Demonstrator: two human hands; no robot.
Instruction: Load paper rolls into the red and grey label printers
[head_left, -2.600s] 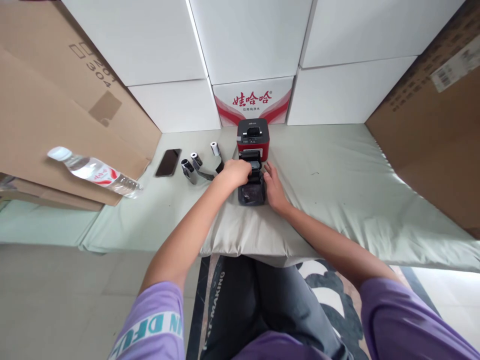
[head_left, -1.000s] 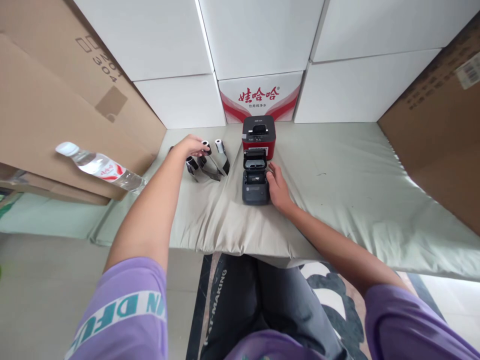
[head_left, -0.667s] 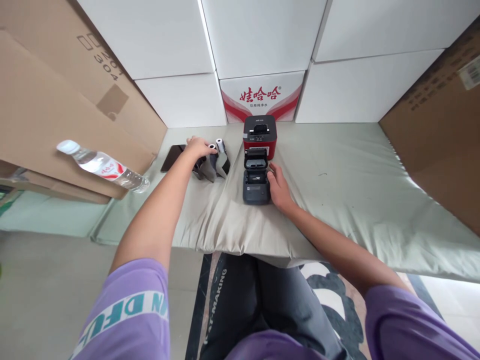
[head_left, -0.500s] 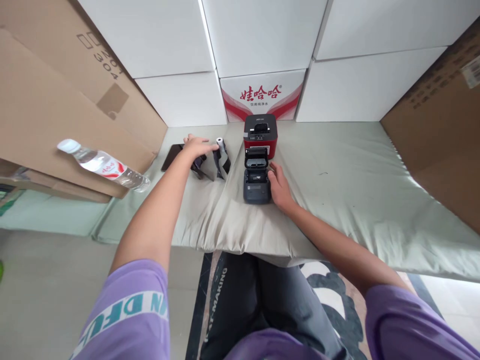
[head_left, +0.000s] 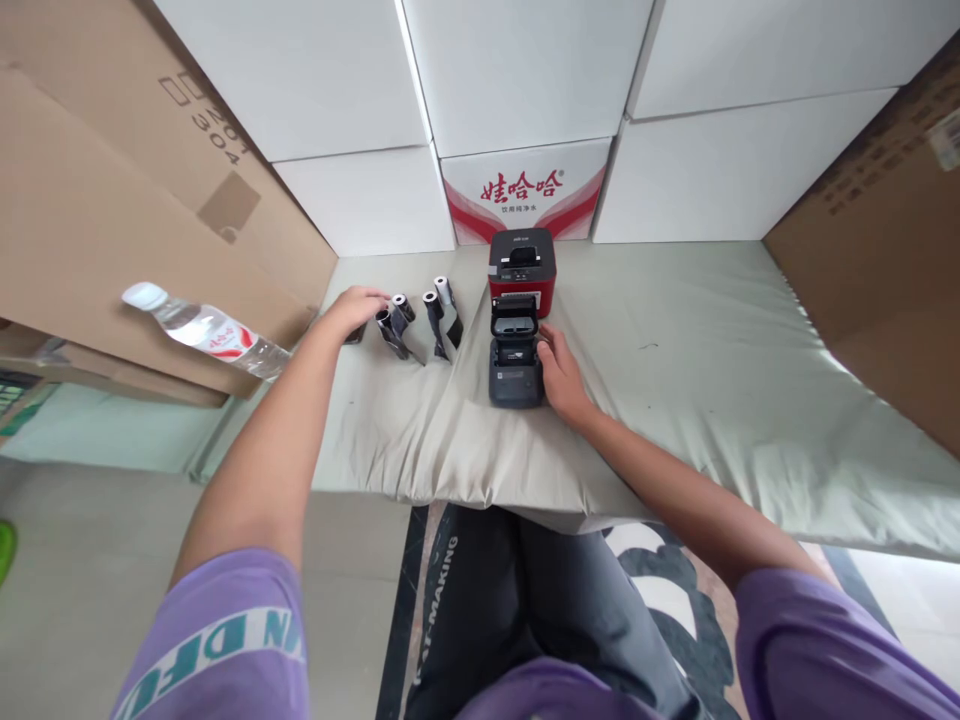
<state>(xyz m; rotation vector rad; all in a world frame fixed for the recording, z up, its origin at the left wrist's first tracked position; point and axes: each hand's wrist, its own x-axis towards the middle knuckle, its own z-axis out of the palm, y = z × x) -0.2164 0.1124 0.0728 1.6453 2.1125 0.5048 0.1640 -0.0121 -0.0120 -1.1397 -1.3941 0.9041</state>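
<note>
My left hand [head_left: 358,308] is over the dark phone [head_left: 355,337], covering most of it, just left of the paper rolls. Its fingers stretch toward the nearest rolls; whether the tips touch one I cannot tell. Several small rolls with black outer paper [head_left: 433,312] stand on the cloth, their loose ends trailing toward me. My right hand [head_left: 562,375] grips the right side of a small dark portable printer [head_left: 516,385]. The printer's lid [head_left: 514,312] is raised, exposing the inside. Right behind it is a red and black desktop printer [head_left: 523,262].
A pale green cloth [head_left: 660,380] covers the bench. White cartons [head_left: 517,60] stack up behind, one with red lettering. Large brown cardboard boxes [head_left: 97,150] stand at both sides. A water bottle [head_left: 206,328] is on the left, partly behind my left forearm.
My left hand has moved left, off the paper rolls and over the phone, uncovering the rolls. My right hand and the portable printer have stayed put.
</note>
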